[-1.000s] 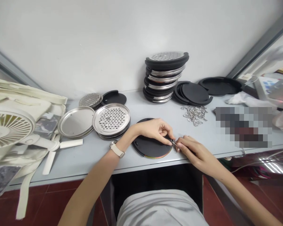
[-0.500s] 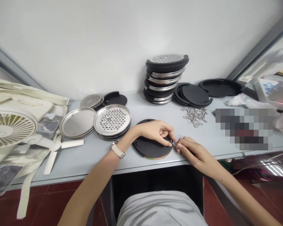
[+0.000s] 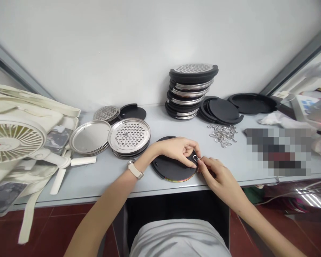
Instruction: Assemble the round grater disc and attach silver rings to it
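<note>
A round black plate (image 3: 173,170) with a thin coloured line along its near edge lies on the table in front of me. My left hand (image 3: 178,150) rests over it with curled fingers, thumb and index finger closed at its right edge. At that edge is a small looped metal wire clip (image 3: 195,157), pinched by my right hand (image 3: 212,173) between thumb and fingertips. Whether the clip passes through the plate is hidden by the fingers. Similar wire clips (image 3: 223,135) lie in a loose pile beyond my right hand.
Left of the plate stand stacked metal grater discs (image 3: 129,135) and plain metal discs (image 3: 90,137). Behind is a tall stack of black holders and metal discs (image 3: 194,76), beside black plates (image 3: 224,110). A white fan (image 3: 13,141) and cream bag (image 3: 29,107) occupy the left.
My right hand has shifted slightly left, closer to the plate's edge, and the clip's loop has turned. My left hand keeps its place on the plate. The camera view has shifted a little.
</note>
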{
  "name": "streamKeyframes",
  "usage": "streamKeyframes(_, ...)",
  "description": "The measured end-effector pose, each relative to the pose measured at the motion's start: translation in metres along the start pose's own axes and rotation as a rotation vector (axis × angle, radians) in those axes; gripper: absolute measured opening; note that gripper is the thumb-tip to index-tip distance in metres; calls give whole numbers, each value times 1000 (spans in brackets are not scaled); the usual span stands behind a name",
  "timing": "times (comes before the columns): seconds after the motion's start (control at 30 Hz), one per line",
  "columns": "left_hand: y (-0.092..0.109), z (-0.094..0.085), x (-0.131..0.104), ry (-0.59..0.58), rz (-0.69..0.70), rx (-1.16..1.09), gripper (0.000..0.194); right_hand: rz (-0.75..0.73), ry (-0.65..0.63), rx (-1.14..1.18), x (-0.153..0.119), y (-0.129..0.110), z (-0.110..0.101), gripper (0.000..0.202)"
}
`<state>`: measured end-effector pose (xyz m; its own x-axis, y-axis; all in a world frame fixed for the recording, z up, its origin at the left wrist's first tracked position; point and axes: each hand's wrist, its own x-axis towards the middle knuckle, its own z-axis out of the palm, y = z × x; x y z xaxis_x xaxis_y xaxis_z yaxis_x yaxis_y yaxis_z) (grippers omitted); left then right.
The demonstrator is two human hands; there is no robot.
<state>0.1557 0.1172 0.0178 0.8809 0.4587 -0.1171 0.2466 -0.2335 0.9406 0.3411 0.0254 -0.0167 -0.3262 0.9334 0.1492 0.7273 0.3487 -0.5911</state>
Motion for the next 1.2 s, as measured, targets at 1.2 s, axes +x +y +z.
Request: streamKeyframes(1.2, -3, 4, 3, 93, -12, 79, 14, -112, 44, -2, -7, 12, 6, 30)
